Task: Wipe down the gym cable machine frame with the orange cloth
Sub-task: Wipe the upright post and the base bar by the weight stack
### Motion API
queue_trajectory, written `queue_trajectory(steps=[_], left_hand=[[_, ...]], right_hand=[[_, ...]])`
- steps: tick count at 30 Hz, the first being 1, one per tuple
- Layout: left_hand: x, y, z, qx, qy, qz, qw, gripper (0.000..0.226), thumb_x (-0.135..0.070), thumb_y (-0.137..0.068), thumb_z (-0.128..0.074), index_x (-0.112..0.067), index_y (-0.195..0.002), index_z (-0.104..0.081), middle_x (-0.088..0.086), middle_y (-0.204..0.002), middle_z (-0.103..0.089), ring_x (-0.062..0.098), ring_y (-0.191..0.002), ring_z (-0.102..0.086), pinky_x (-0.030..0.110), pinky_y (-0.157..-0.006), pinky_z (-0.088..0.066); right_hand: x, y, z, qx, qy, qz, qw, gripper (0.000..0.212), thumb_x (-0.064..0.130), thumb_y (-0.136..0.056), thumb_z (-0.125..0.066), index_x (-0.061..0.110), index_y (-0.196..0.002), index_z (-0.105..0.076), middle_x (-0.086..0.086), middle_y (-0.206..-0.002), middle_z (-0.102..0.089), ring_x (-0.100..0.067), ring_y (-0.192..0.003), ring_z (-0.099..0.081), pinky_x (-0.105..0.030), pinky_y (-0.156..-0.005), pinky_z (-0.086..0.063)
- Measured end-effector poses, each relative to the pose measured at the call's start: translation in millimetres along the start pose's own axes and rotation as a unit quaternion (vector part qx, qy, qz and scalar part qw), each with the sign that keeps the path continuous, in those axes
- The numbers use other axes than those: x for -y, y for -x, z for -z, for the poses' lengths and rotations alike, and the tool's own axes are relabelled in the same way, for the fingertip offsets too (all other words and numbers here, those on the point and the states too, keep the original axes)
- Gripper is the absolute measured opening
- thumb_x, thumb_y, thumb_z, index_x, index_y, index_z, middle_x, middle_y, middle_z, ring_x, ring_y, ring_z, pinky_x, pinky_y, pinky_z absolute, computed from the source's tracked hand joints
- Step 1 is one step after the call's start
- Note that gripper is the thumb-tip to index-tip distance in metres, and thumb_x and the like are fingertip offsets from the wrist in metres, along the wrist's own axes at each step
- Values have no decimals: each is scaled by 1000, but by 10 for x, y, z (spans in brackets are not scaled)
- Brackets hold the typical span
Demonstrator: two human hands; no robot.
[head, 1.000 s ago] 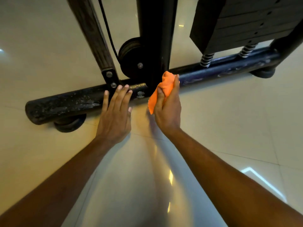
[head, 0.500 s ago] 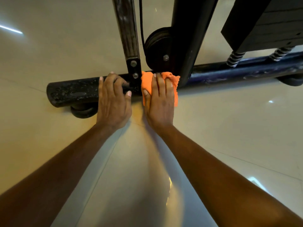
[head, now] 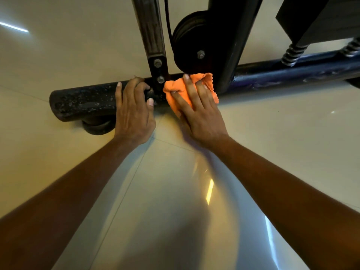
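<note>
Right hand (head: 202,115) slid its flat-pressed orange cloth (head: 176,90) rightward along the base bar (head: 83,102); left hand (head: 133,112) grips it.

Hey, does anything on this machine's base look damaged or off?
Yes. The base bar left of the left hand is speckled and pitted, its finish looking chipped or grimy. The blue stretch right of the orange cloth shows scuffed patches. Nothing looks bent or spilled.

Pitted, seemingly metal base bar (head: 83,102); glossy floor (head: 58,55)
</note>
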State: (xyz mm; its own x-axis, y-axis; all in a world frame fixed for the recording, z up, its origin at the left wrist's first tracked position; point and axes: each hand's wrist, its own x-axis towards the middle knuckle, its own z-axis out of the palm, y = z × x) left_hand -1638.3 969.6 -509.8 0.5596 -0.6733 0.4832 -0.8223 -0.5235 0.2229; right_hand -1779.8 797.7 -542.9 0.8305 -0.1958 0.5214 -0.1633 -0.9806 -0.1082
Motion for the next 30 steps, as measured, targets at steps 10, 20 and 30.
queue_trajectory(steps=[10,20,30], left_hand=[[142,-36,91,32,-10,-31,999,46,-25,-111,-43,-9,-154,-41,12,-159,-43,30,-155,-33,53,-133,-13],[166,-78,125,44,-8,-33,998,48,-24,-109,-48,-10,-155,-40,12,-159,-44,30,-154,-34,53,-132,-14],[157,-89,97,55,-24,-36,998,52,-26,-109,-42,-10,-158,-38,12,-162,-41,32,-156,-32,56,-131,-13]], right_hand=[[397,-380,-106,-69,5,-178,982,56,42,-117,-38,12,-164,-41,-19,-158,-47,-40,-146,-41,-51,-128,-22],[-289,-115,-135,-27,86,44,995,67,40,-113,-56,25,-172,-28,-16,-173,-34,-38,-156,-34,-45,-132,-15],[72,-181,-227,-37,34,-66,997,64,49,-116,-45,21,-171,-30,-19,-172,-34,-40,-156,-33,-50,-131,-17]])
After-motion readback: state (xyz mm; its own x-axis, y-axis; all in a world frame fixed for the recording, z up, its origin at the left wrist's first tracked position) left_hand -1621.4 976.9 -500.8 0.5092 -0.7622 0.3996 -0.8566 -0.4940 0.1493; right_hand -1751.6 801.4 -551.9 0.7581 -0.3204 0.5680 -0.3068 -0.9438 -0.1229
